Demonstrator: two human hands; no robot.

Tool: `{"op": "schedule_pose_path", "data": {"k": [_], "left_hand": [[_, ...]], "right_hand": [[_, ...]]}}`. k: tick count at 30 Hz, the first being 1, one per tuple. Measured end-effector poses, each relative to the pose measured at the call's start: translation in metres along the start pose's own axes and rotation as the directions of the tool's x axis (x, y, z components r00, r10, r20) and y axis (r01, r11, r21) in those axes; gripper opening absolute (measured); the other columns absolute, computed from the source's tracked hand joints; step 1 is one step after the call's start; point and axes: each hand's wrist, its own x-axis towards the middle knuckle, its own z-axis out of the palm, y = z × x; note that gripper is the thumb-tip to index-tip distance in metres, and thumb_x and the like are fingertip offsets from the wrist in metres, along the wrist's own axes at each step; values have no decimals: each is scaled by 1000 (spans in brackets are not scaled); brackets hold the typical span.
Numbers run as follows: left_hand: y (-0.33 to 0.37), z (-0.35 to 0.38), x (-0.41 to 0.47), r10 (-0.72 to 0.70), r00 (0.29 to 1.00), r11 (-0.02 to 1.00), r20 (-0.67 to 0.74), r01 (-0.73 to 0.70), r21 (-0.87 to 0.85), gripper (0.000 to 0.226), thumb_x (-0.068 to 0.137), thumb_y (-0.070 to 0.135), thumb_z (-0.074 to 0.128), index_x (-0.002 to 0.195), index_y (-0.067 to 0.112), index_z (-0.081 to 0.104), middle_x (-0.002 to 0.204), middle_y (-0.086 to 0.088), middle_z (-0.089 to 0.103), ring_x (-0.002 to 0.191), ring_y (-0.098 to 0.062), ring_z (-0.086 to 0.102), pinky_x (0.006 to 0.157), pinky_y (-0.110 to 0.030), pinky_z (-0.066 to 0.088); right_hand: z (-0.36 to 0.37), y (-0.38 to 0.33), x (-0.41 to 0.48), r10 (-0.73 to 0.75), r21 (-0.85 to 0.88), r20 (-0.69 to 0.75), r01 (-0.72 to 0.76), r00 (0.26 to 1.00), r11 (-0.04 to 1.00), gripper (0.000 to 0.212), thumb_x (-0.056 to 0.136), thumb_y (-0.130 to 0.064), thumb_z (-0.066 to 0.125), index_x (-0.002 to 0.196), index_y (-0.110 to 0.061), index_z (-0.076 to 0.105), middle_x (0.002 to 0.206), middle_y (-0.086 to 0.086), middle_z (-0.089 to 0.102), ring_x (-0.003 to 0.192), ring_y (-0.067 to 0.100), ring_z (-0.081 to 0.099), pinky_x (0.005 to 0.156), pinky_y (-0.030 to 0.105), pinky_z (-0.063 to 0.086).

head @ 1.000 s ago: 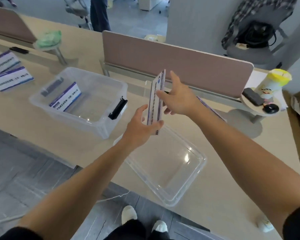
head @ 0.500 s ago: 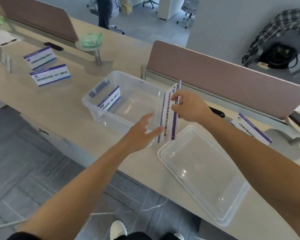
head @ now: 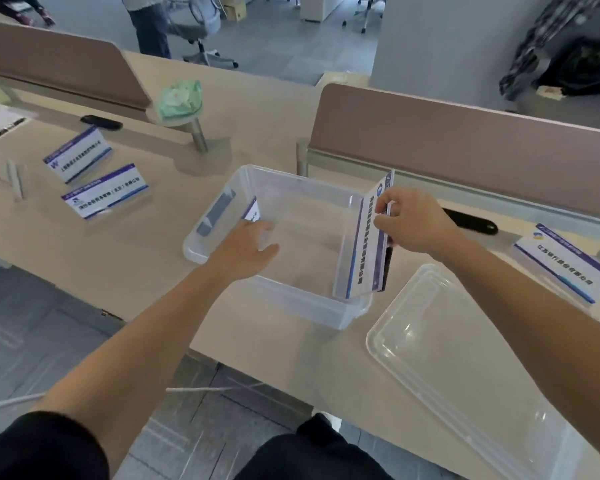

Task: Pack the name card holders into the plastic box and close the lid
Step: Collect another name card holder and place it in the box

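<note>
A clear plastic box (head: 312,308) stands open on the desk. My right hand (head: 413,221) grips a name card holder (head: 368,244) by its top edge and holds it upright, on end, at the box's right wall. My left hand (head: 246,245) reaches into the box's left side with fingers apart, holding nothing, just in front of another card holder (head: 253,212) that stands inside. The clear lid (head: 465,368) lies upturned on the desk to the right. Two more holders (head: 80,154) (head: 106,195) stand at the left, and one (head: 568,263) lies at the far right.
Brown divider panels (head: 465,147) run behind the box. A metal post with a green bundle (head: 181,98) stands at the back left. A black object (head: 471,221) lies behind my right wrist. The desk's front edge is close to my legs.
My right hand carried the card holder left from above the lid to the box's right wall. My left hand let go of it and moved into the box's left side.
</note>
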Motion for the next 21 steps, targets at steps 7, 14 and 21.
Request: {"op": "schedule_pose_path", "data": {"k": [7, 14, 21], "left_hand": [[-49, -13, 72, -76, 994, 981, 79, 60, 185, 52, 88, 40, 58, 138, 25, 50, 136, -8, 52, 132, -25, 40, 106, -42, 38], [-93, -14, 132, 167, 985, 900, 33, -165, 403, 38, 86, 21, 60, 124, 15, 62, 142, -26, 37, 133, -42, 30, 109, -43, 25], [-121, -28, 169, 167, 983, 920, 82, -185, 345, 54, 83, 27, 60, 136, 29, 48, 135, -23, 41, 125, -39, 38, 101, -44, 33]], "right_hand": [[35, 5, 64, 31, -22, 10, -31, 999, 999, 6, 91, -24, 58, 97, -24, 58, 73, -4, 67, 53, 0, 64, 52, 22, 42], [83, -13, 95, 153, -39, 39, -152, 987, 988, 13, 90, -24, 59, 103, -21, 60, 81, -4, 59, 76, 20, 66, 66, 31, 53], [131, -38, 94, 313, -157, -46, -316, 949, 936, 11, 89, -22, 59, 100, -23, 58, 81, -5, 60, 71, 13, 53, 55, 22, 37]]}}
